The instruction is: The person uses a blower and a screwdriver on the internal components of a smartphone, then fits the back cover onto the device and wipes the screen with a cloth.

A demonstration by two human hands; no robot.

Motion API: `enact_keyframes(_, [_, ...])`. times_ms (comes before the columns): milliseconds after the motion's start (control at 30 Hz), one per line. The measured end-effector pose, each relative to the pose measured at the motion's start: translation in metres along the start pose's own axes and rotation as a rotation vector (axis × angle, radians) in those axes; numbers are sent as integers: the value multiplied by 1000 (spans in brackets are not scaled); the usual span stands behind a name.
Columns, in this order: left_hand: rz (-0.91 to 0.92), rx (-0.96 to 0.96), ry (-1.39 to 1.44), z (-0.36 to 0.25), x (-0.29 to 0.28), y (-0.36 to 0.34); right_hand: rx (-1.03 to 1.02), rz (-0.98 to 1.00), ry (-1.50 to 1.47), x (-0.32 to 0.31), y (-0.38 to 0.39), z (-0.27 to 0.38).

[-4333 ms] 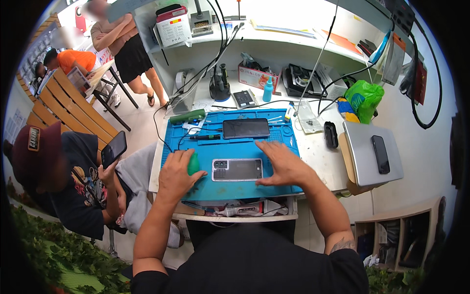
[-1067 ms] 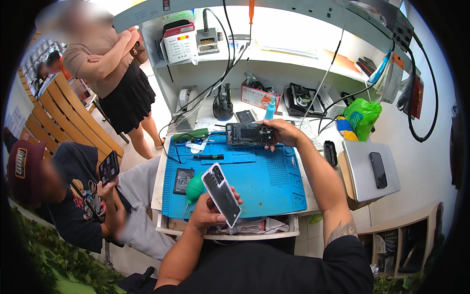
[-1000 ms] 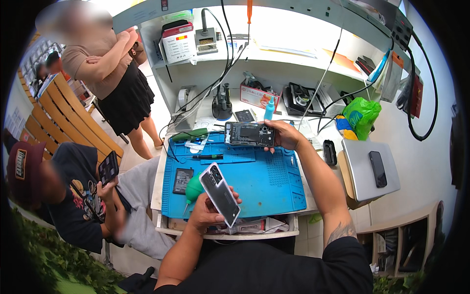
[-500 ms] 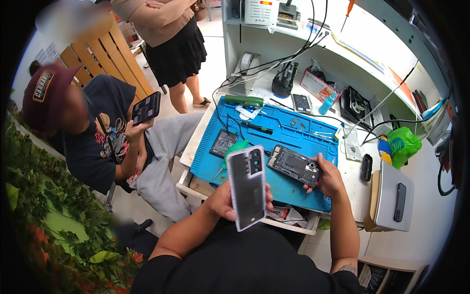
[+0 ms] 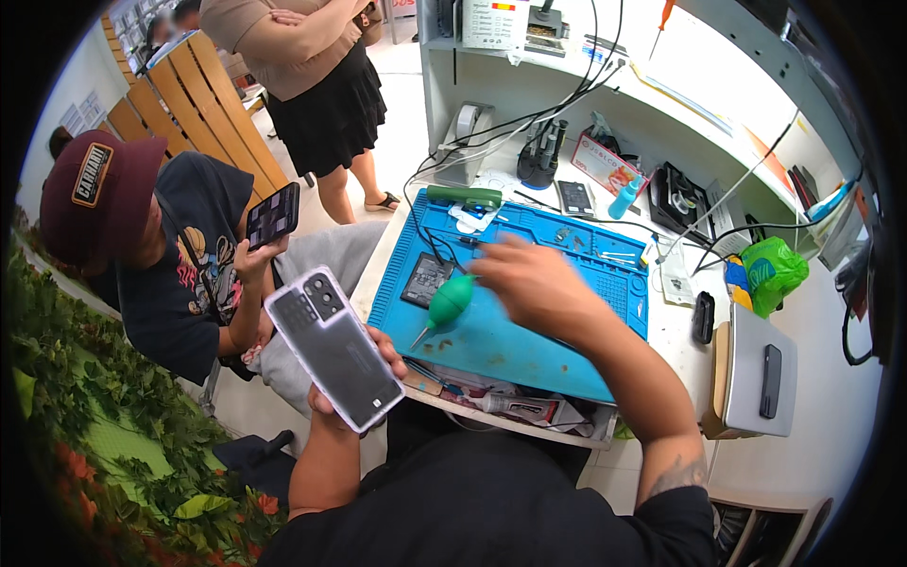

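Note:
A phone back cover [image 5: 345, 354], grey with a pale rim and a dark camera block, is gripped along its edges by my left hand [image 5: 385, 355], in front of the bench's near left corner. My right hand [image 5: 529, 283] hovers above the blue work mat [image 5: 472, 354], its fingers smeared by motion. Just left of it lies a green rubber air blower [image 5: 450, 302] with a thin metal nozzle. Beside the blower rests a black phone battery [image 5: 428, 281]. The opened phone body is out of sight; whether my right hand or forearm hides it I cannot tell.
A seated person [image 5: 203, 246] holding a phone [image 5: 273, 216] is close on the left; another person [image 5: 326, 104] stands behind. Below the mat, an open drawer [image 5: 529, 416] holds tubes and tools. Cables [image 5: 567, 102] hang over the bench. A laptop [image 5: 756, 378] lies at right.
My left hand has carried the back cover left and tilted it. My right hand has left the mat's right side and swung left towards the blower; the opened phone body no longer shows.

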State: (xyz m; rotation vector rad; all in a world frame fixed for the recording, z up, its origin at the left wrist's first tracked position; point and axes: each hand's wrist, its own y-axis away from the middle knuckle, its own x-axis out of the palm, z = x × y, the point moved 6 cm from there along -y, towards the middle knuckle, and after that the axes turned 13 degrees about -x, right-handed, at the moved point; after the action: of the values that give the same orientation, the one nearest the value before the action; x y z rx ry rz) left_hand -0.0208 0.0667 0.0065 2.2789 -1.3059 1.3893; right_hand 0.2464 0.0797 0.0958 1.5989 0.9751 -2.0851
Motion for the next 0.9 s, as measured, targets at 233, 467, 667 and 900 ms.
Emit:
enact_keyframes(233, [0, -18, 93, 14, -8, -21, -315, 466, 265, 97, -135, -6])
enact_keyframes(467, [-86, -52, 89, 22, -14, -8, -423, 565, 285, 104, -134, -14])
enact_keyframes(667, [-115, -86, 58, 28, -3, -10, -429, 543, 210, 120, -119, -19])
enact_keyframes(900, [-94, -96, -10, 28, -2, -8, -404, 501, 34, 81, -125, -12])
